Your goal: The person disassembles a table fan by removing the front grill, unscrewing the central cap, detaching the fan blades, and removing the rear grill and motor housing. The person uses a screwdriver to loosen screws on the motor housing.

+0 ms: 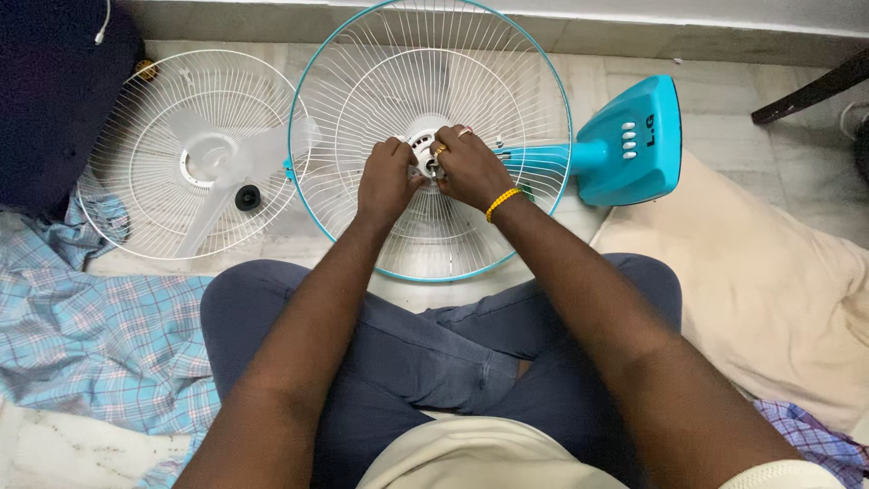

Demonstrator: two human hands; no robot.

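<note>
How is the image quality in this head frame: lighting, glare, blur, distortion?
Head view: soft, even light, no glare on the rear fan grille; both the left hand and the right hand are sharp at the motor hub; only faint shadows; wide-angle bend in the floor edge at the top.

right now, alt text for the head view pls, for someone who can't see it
Both hands, left hand and right hand, meet at the white hub of a teal-rimmed fan guard lying on the floor. A detached white grille holding the blade lies left.
</note>
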